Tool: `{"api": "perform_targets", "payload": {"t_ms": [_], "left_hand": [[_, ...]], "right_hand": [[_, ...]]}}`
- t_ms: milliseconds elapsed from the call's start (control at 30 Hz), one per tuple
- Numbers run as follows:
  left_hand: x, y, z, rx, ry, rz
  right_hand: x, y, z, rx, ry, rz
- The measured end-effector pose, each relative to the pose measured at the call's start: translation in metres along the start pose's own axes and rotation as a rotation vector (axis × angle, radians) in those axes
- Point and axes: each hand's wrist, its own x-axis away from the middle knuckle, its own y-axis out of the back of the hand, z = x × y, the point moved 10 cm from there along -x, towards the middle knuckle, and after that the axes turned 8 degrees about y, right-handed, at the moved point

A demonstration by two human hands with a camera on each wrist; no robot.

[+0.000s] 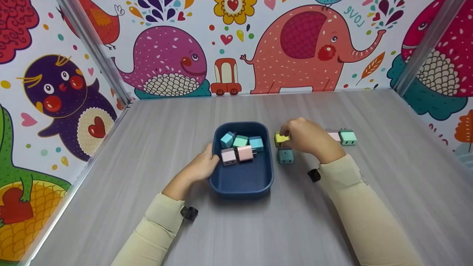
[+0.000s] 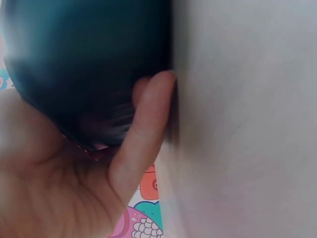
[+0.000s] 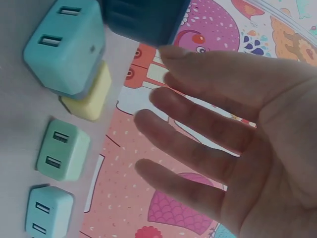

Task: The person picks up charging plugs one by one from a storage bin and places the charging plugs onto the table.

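My left hand [image 1: 203, 162] grips the left side of a dark blue box [image 1: 242, 184]. In the left wrist view, the fingers [image 2: 146, 124] lie against the box's outer wall. Inside are several USB charger plugs, among them a pink plug [image 1: 245, 153] and a lilac plug [image 1: 228, 157]. My right hand [image 1: 308, 136] is over the plugs right of the box, close to a yellow plug [image 1: 281, 139]. Its fingers [image 3: 183, 144] are spread and loosely bent, holding nothing. A teal plug [image 1: 285, 156] stands just in front of the yellow one.
Beyond my right hand are a pale pink plug [image 1: 333, 136] and a mint green plug [image 1: 347, 137]. The right wrist view also has a green plug [image 3: 64, 148] and a light blue plug [image 3: 49, 210] in the row. Printed cartoon panels [image 1: 229, 44] border the grey table [image 1: 166, 122].
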Motion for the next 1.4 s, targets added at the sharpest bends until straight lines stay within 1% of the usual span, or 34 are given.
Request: {"api": "perform_targets", "payload": {"t_ms": [100,200,267,367,467,600,800,933,1100,1200,1300,1400], "left_hand": [[0.000,0.000,0.000,0.000,0.005,0.003],[0.001,0.000,0.001,0.000,0.010,0.002],[0.001,0.000,0.001,0.002,0.012,0.002],[0.001,0.001,0.001,-0.002,0.013,0.002],[0.000,0.001,0.001,-0.007,0.012,0.003],[-0.001,0.002,0.001,-0.009,0.008,-0.003],[0.000,0.002,0.002,-0.009,0.013,0.003],[0.000,0.002,0.003,-0.012,0.017,0.002],[0.001,0.001,0.003,-0.013,0.024,0.007],[0.001,0.001,0.002,-0.012,0.013,0.008],[0.000,0.001,0.001,-0.016,0.006,0.006],[0.000,0.001,0.001,-0.020,0.006,0.004]], "right_hand": [[0.000,0.006,0.007,0.018,0.010,-0.039],[0.000,0.009,0.015,0.030,0.028,-0.062],[0.000,0.010,0.023,0.040,0.057,-0.080],[0.000,0.011,0.038,0.056,0.121,-0.109],[0.000,0.011,0.053,0.090,0.175,-0.137],[0.000,0.006,0.071,0.129,0.216,-0.147],[-0.006,-0.013,0.092,0.152,0.300,-0.145],[-0.010,-0.032,0.101,0.167,0.350,-0.126],[-0.012,-0.056,0.106,0.177,0.385,-0.080],[-0.013,-0.069,0.105,0.190,0.367,-0.023],[-0.012,-0.081,0.103,0.222,0.350,0.057],[-0.011,-0.087,0.103,0.239,0.346,0.103]]}}
